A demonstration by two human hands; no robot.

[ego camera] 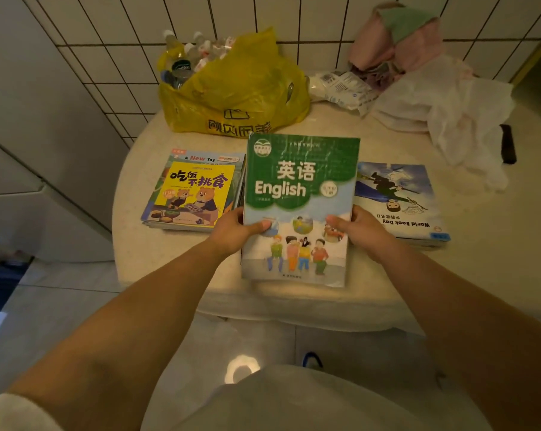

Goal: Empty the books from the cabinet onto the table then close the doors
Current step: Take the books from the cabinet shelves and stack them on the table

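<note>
A green and blue English textbook [300, 194] lies or hovers at the front middle of the round pale table [144, 244]. My left hand [235, 230] grips its left edge and my right hand [360, 228] grips its right edge, thumbs on the cover. Whether it rests on the table I cannot tell. To its left sits a pile of children's books topped by a yellow bear book [194, 191]. To its right lies another pile topped by a blue World Book Day book [396, 197]. The cabinet is out of view.
A yellow plastic bag [238, 88] of bottles stands at the table's back. Pink and white cloths [433, 98] and a white packet [340, 85] fill the back right. A dark object [507, 144] lies at the right. A tiled wall rises behind; a pale appliance [30, 150] stands left.
</note>
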